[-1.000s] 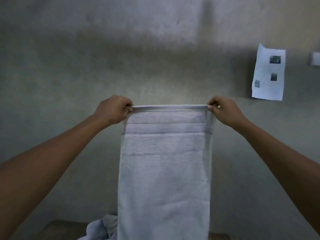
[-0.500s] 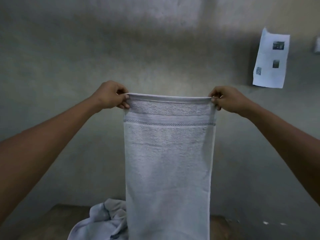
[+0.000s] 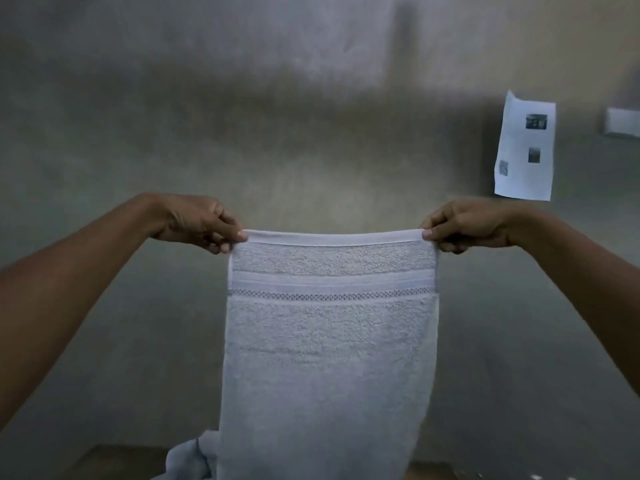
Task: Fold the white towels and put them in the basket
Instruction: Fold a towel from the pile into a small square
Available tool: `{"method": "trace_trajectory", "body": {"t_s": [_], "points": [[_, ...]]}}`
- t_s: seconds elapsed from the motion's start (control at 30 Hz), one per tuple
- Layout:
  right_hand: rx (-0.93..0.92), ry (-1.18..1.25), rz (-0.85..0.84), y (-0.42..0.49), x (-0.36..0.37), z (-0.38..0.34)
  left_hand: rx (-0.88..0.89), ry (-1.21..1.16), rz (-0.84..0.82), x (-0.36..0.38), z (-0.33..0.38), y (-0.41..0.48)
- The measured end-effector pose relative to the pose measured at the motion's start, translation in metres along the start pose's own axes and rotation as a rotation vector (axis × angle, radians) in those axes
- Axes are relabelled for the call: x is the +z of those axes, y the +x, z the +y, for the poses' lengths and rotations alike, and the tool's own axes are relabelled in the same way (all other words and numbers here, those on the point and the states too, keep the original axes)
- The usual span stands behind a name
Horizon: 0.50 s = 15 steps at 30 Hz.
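Observation:
A white towel with a woven band near its top hangs straight down in front of me, stretched flat between both hands. My left hand pinches its top left corner. My right hand pinches the top right corner. The towel's lower end runs out of the frame at the bottom. Behind its lower left edge lies a crumpled white towel, partly hidden. No basket is in view.
A brown table surface shows at the bottom, under the crumpled towel. A grey wall fills the background, with a paper sheet stuck on it at the right and a white fitting at the far right edge.
The towel's top edge now sits slightly lower and wider in the view than half a second ago. Both hands keep their pinch on the corners.

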State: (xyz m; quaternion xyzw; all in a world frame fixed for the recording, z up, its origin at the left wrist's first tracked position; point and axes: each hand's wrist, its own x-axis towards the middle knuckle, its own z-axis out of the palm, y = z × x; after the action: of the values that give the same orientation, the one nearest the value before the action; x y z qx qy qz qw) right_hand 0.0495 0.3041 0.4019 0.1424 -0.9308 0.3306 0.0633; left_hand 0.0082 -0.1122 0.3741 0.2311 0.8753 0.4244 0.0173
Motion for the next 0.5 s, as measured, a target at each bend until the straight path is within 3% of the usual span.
{"method": "trace_trajectory", "body": {"t_s": [0.23, 0.43, 0.5], "points": [[0.037, 0.016, 0.203, 0.067, 0.055, 0.067, 0.035, 0.023, 0.352, 0.052, -0.072, 0.070], [0.071, -0.012, 0.334, 0.105, 0.124, 0.137, 0.095, 0.344, 0.605, 0.108, -0.144, 0.113], [0.076, -0.008, 0.384, 0.114, 0.141, 0.157, 0.100, 0.356, 0.647, 0.122, -0.162, 0.122]]}}
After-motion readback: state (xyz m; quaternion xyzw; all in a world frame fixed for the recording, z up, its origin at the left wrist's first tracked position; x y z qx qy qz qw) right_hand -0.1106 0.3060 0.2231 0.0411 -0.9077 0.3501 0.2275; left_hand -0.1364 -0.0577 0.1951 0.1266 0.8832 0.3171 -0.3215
